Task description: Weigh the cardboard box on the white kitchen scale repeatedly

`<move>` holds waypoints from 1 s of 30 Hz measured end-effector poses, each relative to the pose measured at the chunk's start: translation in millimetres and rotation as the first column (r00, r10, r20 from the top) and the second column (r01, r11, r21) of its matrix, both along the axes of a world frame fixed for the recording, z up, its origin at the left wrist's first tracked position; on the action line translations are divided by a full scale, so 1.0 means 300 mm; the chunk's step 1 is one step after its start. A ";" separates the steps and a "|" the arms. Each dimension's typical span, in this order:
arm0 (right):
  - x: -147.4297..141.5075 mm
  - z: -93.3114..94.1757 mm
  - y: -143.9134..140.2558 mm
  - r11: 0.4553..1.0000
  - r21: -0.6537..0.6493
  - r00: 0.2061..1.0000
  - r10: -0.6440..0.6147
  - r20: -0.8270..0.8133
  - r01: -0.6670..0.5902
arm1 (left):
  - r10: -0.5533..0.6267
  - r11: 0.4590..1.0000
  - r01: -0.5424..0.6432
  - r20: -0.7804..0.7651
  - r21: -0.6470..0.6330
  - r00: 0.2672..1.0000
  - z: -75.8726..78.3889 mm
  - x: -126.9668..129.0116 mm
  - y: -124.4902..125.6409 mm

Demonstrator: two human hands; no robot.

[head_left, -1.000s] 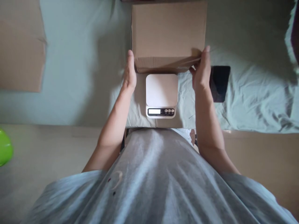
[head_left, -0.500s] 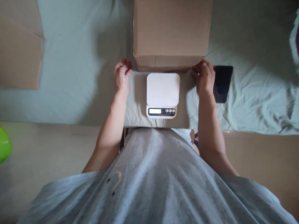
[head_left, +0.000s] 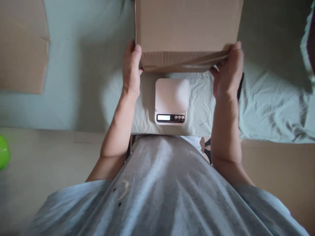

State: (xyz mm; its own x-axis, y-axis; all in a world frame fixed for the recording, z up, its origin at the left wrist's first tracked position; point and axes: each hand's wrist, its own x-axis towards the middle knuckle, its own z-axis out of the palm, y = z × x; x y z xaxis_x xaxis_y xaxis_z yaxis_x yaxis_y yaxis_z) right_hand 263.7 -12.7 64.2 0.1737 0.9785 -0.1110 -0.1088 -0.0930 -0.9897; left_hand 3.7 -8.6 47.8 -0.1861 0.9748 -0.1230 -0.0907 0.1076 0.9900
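The left hand point(head_left: 131, 70) is gripping the near left corner of a brown cardboard box point(head_left: 187, 31), its thumb lying over the box's edge while the other fingers are wrapping round the side and underneath. The right hand point(head_left: 227, 77) is holding the near right corner in the same way, with its fingers closed on the lower edge, where a flap is gaping slightly. The box is spanning the gap between both sets of fingers and is reaching up past the top of the view; whether it is resting on the bed or hanging free is hard to tell.

Just nearer to the person than the fingers, and between the two wrists, a white digital kitchen scale point(head_left: 172, 101) is sitting on the pale green bedsheet point(head_left: 270, 98), its display and buttons facing the person. A dark phone point(head_left: 241, 87) is lying right behind the right hand, mostly hidden by it. Well off to the left of the left fingers, a flat sheet of cardboard point(head_left: 22, 49) is lying on the bed, and a bright green object point(head_left: 3, 152) is showing at the left edge.
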 end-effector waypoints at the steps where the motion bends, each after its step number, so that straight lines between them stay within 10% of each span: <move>1: 0.003 0.027 -0.026 1.000 0.015 1.000 -0.009 0.012 0.009 | -0.007 1.000 0.007 -0.007 0.019 1.000 0.024 -0.005 -0.026; 12: 0.004 0.022 -0.307 1.000 -0.007 0.990 0.004 0.142 -0.003 | 0.008 0.999 -0.008 -0.004 -0.037 1.000 0.088 0.004 -0.329; 30: 0.016 0.000 -0.358 0.998 -0.052 0.998 0.032 0.052 -0.029 | 0.028 1.000 -0.028 0.006 -0.004 1.000 0.031 0.014 -0.386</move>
